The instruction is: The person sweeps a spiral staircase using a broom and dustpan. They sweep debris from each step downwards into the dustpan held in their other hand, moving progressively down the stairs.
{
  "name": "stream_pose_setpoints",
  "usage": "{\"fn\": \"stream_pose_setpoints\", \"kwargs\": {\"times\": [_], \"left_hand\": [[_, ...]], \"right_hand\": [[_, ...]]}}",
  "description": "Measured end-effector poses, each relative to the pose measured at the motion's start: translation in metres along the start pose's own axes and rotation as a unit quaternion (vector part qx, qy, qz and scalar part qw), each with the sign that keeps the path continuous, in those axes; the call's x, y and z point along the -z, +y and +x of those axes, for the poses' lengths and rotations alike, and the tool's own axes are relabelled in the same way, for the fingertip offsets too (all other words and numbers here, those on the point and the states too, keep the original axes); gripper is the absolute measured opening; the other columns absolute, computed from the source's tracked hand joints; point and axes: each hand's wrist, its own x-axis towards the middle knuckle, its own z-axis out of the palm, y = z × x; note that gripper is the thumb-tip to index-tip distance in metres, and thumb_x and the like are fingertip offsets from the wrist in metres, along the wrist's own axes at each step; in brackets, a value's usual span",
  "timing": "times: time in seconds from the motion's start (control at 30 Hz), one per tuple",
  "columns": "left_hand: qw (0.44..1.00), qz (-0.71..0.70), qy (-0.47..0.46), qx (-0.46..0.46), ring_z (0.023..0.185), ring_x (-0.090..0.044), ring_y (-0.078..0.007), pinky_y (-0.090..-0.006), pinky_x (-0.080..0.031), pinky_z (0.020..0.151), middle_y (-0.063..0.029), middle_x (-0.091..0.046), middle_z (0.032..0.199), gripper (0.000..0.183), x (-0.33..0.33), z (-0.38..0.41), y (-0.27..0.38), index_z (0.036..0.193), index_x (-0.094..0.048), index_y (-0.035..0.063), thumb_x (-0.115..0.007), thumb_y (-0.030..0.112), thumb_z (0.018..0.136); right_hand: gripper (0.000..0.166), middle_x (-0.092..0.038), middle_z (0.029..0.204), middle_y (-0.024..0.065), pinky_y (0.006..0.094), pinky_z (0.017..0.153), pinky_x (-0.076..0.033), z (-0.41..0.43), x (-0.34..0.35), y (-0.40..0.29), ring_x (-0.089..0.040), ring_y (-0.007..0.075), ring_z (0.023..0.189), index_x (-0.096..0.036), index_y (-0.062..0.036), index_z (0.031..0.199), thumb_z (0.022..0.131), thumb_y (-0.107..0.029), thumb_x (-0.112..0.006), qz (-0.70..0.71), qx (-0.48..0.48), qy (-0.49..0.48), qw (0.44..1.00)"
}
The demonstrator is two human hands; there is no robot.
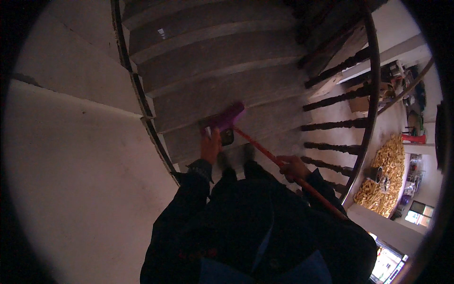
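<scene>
A broom with a red handle (260, 148) and a purple head (228, 115) lies slantwise before me, its head over a stair tread. My right hand (294, 168) is closed around the handle. Left of the broom head, my left hand (210, 145) reaches down with its fingers beside the purple bristles. A small pale thing shows at its fingertips, and a dark object (227, 136) with a rounded edge is next to it. Blur hides what the left fingers hold, and whether they touch the broom.
Curved stairs (220, 78) run beyond the broom, with a small white scrap (161, 33) on one tread. A plain wall (78, 170) stands left. Dark balusters (337, 124) and a curved handrail (372, 88) are on the right; below them lies a heap of corn cobs (386, 170).
</scene>
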Motion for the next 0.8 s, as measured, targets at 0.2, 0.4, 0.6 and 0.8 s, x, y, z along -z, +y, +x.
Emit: {"fn": "stream_pose_setpoints", "kwargs": {"times": [0.2,0.4,0.6,0.8], "left_hand": [[0.999,-0.023,0.026,0.013,0.052,-0.051,-0.0128,-0.0324,-0.038,0.045,-0.0032,-0.054,0.061,0.043,0.012,0.002,-0.013,0.069,-0.056,0.0046,-0.056,0.044,0.086],[0.951,0.230,0.090,-0.186,0.056,-0.053,-0.0162,-0.0348,-0.040,0.048,-0.0054,-0.055,0.065,0.035,0.021,-0.004,-0.039,0.082,-0.061,0.0035,-0.060,0.039,0.084],[0.983,0.172,-0.020,-0.058,0.066,-0.054,-0.0275,-0.0419,-0.041,0.057,-0.0128,-0.056,0.076,0.045,0.031,-0.012,-0.069,0.128,-0.045,0.0114,-0.056,0.016,0.084],[0.871,0.351,0.061,-0.339,0.062,-0.050,-0.0252,-0.0414,-0.040,0.057,-0.0107,-0.058,0.077,0.049,0.021,0.009,-0.100,0.134,-0.037,0.0063,-0.053,0.021,0.091]], "right_hand": [[0.047,-0.051,0.070,0.0033,0.0220,0.040,-0.038,0.037,0.011,-0.024,-0.044,0.0094,0.045,-0.046,-0.0079,0.129,0.082,-0.005,-0.049,0.214,0.048,-0.029,0.975],[0.040,-0.050,0.061,0.0008,0.0226,0.039,-0.037,0.150,0.001,-0.078,-0.047,0.0089,0.044,-0.052,-0.0064,0.117,0.079,-0.016,-0.059,0.124,0.146,-0.053,0.980],[0.033,-0.052,0.066,0.0031,0.0252,0.039,-0.039,0.132,-0.016,-0.045,-0.046,0.0121,0.043,-0.055,-0.0060,0.111,0.079,-0.014,-0.059,0.024,0.114,-0.046,0.992],[0.045,-0.054,0.068,0.0041,0.0254,0.040,-0.039,0.055,-0.017,-0.018,-0.046,0.0121,0.043,-0.051,-0.0091,0.125,0.080,-0.004,-0.054,-0.119,0.123,-0.021,0.985]]}}
